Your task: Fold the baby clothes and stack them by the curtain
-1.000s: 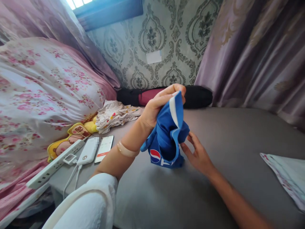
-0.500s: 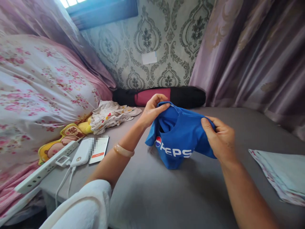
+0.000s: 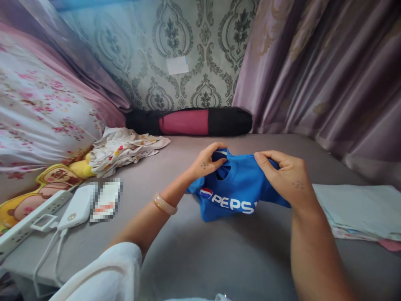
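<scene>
A blue T-shirt (image 3: 232, 184) with a white "PEPS" print and a round red, white and blue logo hangs between my two hands, just over the grey bed surface (image 3: 200, 259). My left hand (image 3: 209, 161) pinches it at the neckline, the thumb reaching into the neck opening. Gripping the shoulder or sleeve at the other side is my right hand (image 3: 283, 173), thumb on top and fingers partly behind the cloth. The shirt's lower part sags toward the bed; its back is hidden.
Folded pale cloths (image 3: 360, 211) lie at right. At left are a crumpled spotted garment (image 3: 122, 148), a white power bank (image 3: 78, 205) with cables, a partly blurred phone (image 3: 106, 200), a power strip (image 3: 34, 223) and a yellow cushion (image 3: 46, 188). A black and red roll bag (image 3: 184, 122) lies along the wall.
The view has turned to the right. My hands still hold the shirt; its neckline is pulled flatter and the front faces me more, with the right hand's grip nearer the collar.
</scene>
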`<state>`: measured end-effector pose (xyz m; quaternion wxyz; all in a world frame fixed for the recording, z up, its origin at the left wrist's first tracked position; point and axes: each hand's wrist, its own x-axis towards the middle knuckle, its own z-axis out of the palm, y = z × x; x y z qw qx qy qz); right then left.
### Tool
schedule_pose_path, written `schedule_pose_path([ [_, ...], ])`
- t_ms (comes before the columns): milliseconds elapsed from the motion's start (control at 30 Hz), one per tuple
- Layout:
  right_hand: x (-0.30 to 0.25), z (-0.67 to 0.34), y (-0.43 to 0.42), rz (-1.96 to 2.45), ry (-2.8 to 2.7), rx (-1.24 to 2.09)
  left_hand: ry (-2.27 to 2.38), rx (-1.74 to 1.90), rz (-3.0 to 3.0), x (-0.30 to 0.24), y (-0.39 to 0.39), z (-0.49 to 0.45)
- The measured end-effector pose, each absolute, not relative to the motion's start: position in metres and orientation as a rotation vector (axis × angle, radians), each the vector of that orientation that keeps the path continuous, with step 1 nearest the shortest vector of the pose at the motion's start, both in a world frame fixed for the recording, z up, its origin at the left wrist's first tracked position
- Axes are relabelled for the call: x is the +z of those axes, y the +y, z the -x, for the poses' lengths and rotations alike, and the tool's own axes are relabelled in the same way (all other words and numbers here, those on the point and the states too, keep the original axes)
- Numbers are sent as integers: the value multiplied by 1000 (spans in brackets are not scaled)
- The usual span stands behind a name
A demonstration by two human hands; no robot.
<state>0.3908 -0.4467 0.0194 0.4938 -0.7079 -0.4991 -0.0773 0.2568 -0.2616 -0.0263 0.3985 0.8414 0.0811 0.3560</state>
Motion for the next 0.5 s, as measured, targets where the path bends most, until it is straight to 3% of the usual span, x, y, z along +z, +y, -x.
schedule_pose_path([
  [300, 20, -417, -460, 1869, -1283, -77, -25, 1006, -2142, -9, -276, -277],
  [500, 11, -439, -467, 1974, -1478, 218, -47, 766, -2088, -9, -281, -273],
])
